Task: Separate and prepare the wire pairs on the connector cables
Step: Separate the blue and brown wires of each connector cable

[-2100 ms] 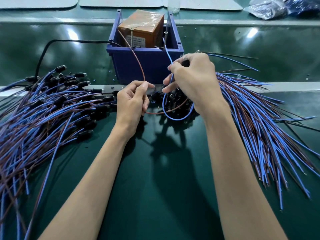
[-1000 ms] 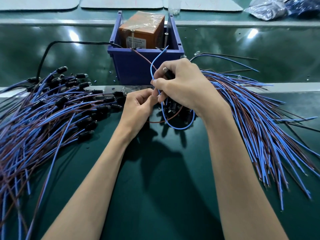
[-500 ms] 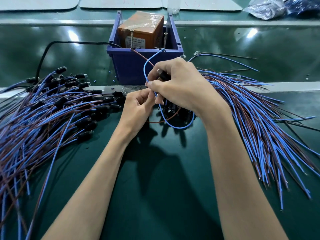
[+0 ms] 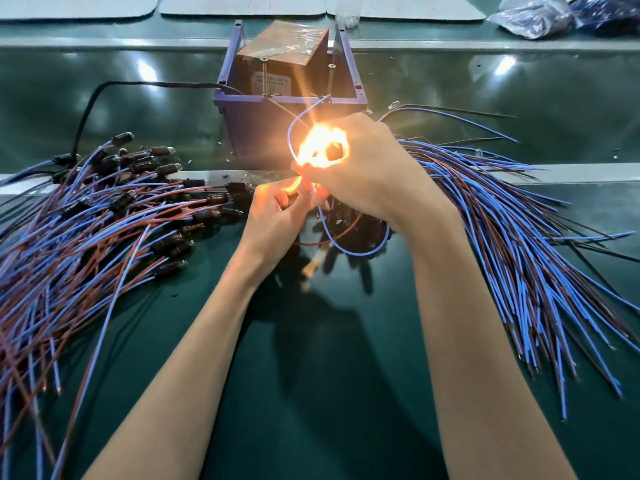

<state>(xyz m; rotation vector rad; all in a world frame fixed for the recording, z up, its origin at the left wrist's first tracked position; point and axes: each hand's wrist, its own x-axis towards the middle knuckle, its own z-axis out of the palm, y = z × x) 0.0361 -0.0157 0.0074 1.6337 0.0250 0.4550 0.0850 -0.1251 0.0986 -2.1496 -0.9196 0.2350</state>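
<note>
Work seems midway (a guess): right hand (image 4: 369, 169) grips a glowing connector (image 4: 322, 148), left hand (image 4: 273, 213) pinches its wire (image 4: 360, 253), between left pile (image 4: 104, 230) and right pile (image 4: 512, 237).

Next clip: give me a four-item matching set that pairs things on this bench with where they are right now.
Things:
1 brown box
2 plastic bag
3 black-capped cable pile
4 glowing cable

Places:
A gripped by the right hand
B far right corner
C inside the blue bin
D left of the left hand

Pairs: 1-C, 2-B, 3-D, 4-A
</note>
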